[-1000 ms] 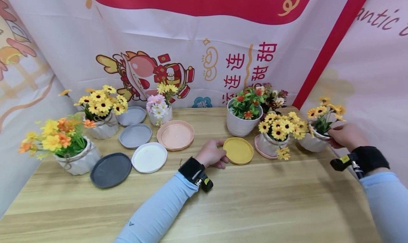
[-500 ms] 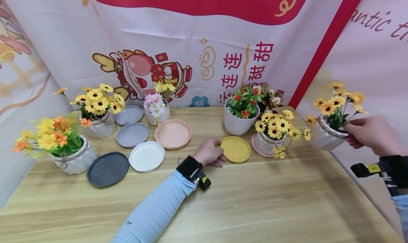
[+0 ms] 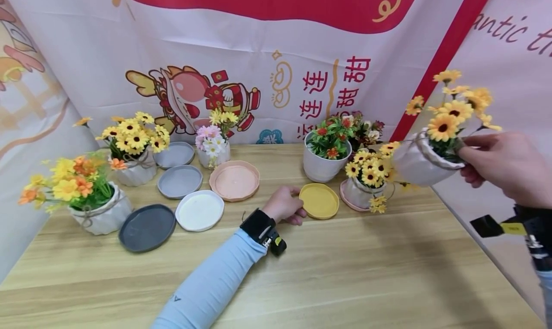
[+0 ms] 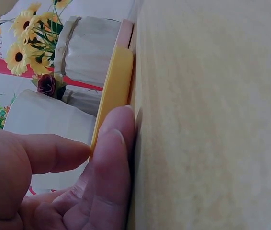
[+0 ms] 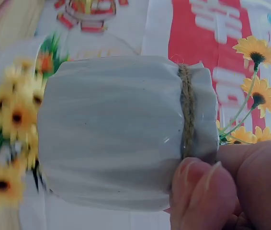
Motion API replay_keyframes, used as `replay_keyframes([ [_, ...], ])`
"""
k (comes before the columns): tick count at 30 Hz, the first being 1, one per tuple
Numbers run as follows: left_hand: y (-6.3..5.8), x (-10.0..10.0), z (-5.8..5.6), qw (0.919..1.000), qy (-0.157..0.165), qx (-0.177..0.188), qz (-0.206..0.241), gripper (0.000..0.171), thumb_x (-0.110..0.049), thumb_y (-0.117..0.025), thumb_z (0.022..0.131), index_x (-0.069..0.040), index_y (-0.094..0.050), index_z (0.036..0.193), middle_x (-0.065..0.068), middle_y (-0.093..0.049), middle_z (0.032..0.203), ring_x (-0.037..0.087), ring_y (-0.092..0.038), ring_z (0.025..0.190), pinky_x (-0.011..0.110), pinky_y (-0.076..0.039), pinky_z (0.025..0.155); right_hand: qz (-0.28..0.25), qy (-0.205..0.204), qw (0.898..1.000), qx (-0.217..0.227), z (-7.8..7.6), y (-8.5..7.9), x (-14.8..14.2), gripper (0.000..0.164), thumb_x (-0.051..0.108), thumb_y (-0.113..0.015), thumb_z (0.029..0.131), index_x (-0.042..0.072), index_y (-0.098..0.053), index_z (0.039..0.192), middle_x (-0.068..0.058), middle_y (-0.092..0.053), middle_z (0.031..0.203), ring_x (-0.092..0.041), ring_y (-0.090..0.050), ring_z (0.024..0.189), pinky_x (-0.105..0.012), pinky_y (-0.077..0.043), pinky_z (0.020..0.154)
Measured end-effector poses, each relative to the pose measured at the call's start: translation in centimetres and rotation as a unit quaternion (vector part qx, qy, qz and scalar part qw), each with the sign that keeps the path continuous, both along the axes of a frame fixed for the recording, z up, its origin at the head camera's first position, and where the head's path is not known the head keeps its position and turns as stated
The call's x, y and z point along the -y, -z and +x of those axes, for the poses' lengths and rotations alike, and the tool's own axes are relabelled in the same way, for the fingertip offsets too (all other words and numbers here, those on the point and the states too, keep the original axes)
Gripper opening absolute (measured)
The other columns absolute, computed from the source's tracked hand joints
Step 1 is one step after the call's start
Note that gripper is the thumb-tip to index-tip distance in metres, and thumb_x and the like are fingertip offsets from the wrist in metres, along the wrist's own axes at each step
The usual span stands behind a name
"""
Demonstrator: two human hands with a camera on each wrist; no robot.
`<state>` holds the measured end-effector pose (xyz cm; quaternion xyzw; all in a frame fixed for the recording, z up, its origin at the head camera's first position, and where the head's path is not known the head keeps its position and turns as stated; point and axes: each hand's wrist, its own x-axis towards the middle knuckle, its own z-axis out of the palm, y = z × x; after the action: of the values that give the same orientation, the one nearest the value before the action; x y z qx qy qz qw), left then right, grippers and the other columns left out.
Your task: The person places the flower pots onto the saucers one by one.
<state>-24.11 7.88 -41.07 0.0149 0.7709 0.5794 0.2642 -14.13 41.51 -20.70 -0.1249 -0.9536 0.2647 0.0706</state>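
Observation:
My right hand (image 3: pixel 509 163) pinches the rim of a white flower pot (image 3: pixel 424 161) with orange-yellow daisies, held tilted in the air over the table's right side. In the right wrist view, fingertips (image 5: pixel 205 187) press the pot's wall at its twine band (image 5: pixel 187 110), and the rim is between thumb and fingers. My left hand (image 3: pixel 284 205) pinches the left edge of a yellow saucer (image 3: pixel 320 201) low at the table. In the left wrist view its thumb is on the yellow saucer's (image 4: pixel 112 91) upper edge and fingers lie under it.
Right of the yellow saucer, a yellow-daisy pot (image 3: pixel 362 194) stands on a pink saucer (image 3: pixel 347 200). Behind is a white pot of red flowers (image 3: pixel 323 163). Several saucers, including a white one (image 3: pixel 200 211) and a dark grey one (image 3: pixel 147 228), lie left, beside more flower pots (image 3: pixel 101 214).
My right hand has lifted the daisy pot off the table's right edge, first rightward, then up and back leftward. The left hand stays at the yellow saucer.

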Motion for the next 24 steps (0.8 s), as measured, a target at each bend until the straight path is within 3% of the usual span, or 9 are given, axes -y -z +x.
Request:
replay_keyframes([
  [5, 0.0, 0.1, 0.0, 0.9999, 0.000, 0.001, 0.014, 0.049, -0.002, -0.055, 0.097, -0.002, -0.043, 0.145, 0.017, -0.071, 0.078, 0.019, -0.063, 0.049, 0.028, -0.056, 0.044, -0.045, -0.049, 0.998, -0.001, -0.4, 0.5, 3.4, 0.044, 0.019, -0.048, 0.103, -0.012, -0.049, 0.134, -0.021, -0.065, 0.089, -0.024, -0.060, 0.063, -0.033, -0.058, 0.053],
  [12, -0.1, 0.2, 0.2, 0.9998, 0.002, 0.000, 0.021, 0.049, -0.001, -0.055, 0.097, 0.000, -0.042, 0.144, 0.018, -0.071, 0.079, 0.018, -0.063, 0.049, 0.029, -0.056, 0.045, -0.115, -0.131, 0.984, 0.028, -1.5, 2.3, 7.4, 0.035, 0.013, -0.051, 0.100, -0.007, -0.054, 0.128, -0.011, -0.062, 0.073, -0.017, -0.057, 0.057, -0.031, -0.054, 0.050],
  [24, 0.1, 0.2, 0.0, 0.9992, 0.008, -0.005, 0.040, 0.047, 0.001, -0.054, 0.097, 0.003, -0.042, 0.143, 0.022, -0.070, 0.079, 0.019, -0.062, 0.047, 0.029, -0.056, 0.044, -0.129, -0.171, 0.975, 0.065, -4.3, 7.8, 12.3, 0.038, 0.009, -0.054, 0.095, -0.010, -0.058, 0.128, -0.012, -0.066, 0.067, -0.020, -0.062, 0.056, -0.034, -0.056, 0.048],
])
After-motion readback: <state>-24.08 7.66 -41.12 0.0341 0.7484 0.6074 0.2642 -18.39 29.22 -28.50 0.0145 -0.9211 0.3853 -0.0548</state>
